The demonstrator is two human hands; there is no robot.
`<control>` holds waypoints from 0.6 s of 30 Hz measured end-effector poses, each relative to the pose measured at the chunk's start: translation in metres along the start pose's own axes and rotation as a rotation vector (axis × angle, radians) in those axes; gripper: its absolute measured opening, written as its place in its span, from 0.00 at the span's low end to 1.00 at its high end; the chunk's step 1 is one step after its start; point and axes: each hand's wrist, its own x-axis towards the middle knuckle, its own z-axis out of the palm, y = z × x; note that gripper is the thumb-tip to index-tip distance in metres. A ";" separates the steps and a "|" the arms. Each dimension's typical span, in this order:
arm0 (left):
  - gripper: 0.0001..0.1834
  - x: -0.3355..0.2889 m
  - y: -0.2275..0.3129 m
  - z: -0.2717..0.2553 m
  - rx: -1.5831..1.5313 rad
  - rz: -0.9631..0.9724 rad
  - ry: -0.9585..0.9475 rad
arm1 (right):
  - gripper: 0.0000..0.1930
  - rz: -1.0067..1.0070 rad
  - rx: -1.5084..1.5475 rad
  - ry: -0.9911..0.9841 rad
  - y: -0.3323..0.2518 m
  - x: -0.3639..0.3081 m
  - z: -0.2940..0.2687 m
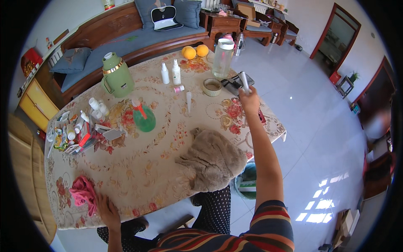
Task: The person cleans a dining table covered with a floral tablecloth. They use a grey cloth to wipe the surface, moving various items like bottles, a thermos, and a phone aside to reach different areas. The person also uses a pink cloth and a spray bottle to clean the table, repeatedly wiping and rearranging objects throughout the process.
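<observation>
White stick-like object (244,80) juts from the right fingers (253,91).

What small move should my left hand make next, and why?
Probably close the left hand on the pink cloth: it lies crumpled right beside that hand, which looks empty, while the right hand grips a white object.

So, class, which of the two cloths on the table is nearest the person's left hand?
The crumpled pink cloth, right beside the left hand; the other, a larger grey-brown cloth, lies well off to the right.
</observation>
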 end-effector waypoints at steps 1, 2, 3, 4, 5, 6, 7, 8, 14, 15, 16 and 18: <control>0.16 0.001 0.002 0.000 0.008 -0.002 -0.004 | 0.28 0.000 0.023 -0.140 -0.002 0.006 0.012; 0.16 0.002 0.004 -0.001 0.019 -0.002 -0.003 | 0.25 -0.149 -0.039 -0.073 -0.003 0.007 0.028; 0.16 0.002 0.005 -0.003 0.033 -0.008 -0.002 | 0.21 -0.302 -0.098 -0.011 -0.010 0.005 0.044; 0.16 0.002 0.006 -0.003 0.021 -0.013 0.000 | 0.20 -0.366 -0.099 -0.005 -0.018 0.004 0.058; 0.16 0.001 0.006 -0.003 0.008 -0.017 -0.002 | 0.18 -0.429 -0.104 -0.001 -0.024 0.003 0.068; 0.16 0.001 0.005 -0.004 -0.006 -0.021 -0.004 | 0.17 -0.524 -0.110 -0.065 -0.025 0.006 0.079; 0.15 0.002 0.004 -0.004 -0.007 -0.018 -0.002 | 0.17 -0.548 -0.132 -0.130 -0.025 0.007 0.089; 0.15 0.000 0.003 -0.004 -0.007 -0.020 -0.003 | 0.17 -0.575 -0.154 -0.201 -0.024 0.006 0.100; 0.16 0.002 0.003 -0.002 -0.028 -0.031 0.002 | 0.19 -0.573 -0.219 -0.283 -0.015 -0.003 0.121; 0.16 0.002 0.005 -0.003 -0.025 -0.038 -0.003 | 0.19 -0.544 -0.170 -0.284 -0.012 -0.004 0.119; 0.17 0.002 0.005 -0.003 -0.043 -0.025 0.016 | 0.19 -0.513 -0.121 -0.284 -0.010 -0.004 0.118; 0.18 -0.002 0.001 -0.005 -0.042 -0.028 0.021 | 0.19 -0.430 0.045 -0.267 -0.023 -0.018 0.107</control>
